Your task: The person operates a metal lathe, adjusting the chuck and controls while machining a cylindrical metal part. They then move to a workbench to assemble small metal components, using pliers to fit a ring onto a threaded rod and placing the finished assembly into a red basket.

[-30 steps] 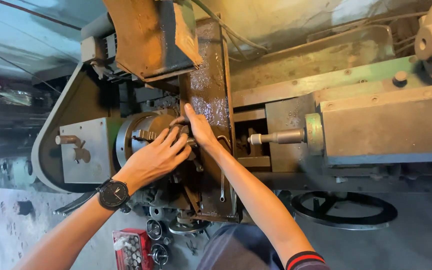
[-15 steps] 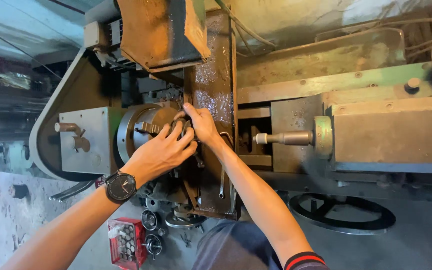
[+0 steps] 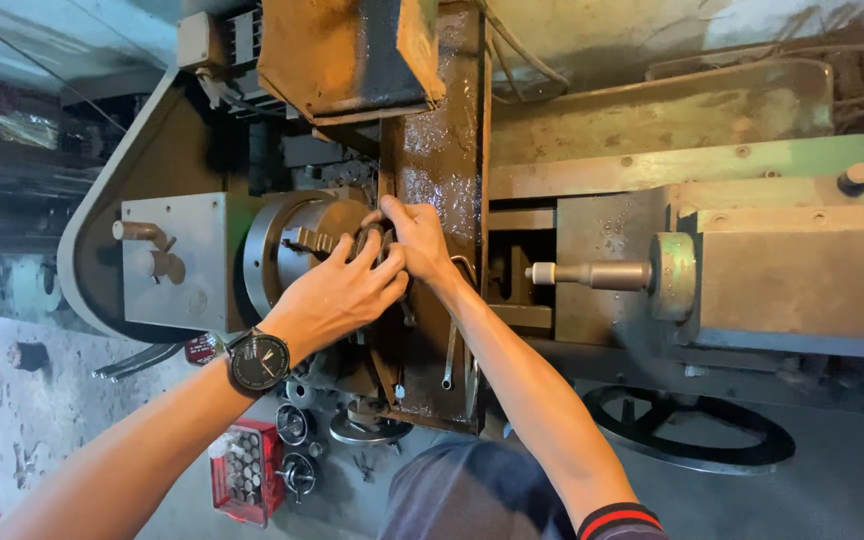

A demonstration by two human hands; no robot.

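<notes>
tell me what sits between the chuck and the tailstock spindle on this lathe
In the head view, both hands, left and right, and the rusty carriage slide.

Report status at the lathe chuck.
Left hand and right hand both at the chuck face, fingers on a small part, mostly hidden. Tailstock spindle stands apart.

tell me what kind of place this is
Most likely a metalworking machine shop: both hands work at the round grey steel lathe chuck, with a grey tailstock spindle opposite and a black iron handwheel below.
</notes>
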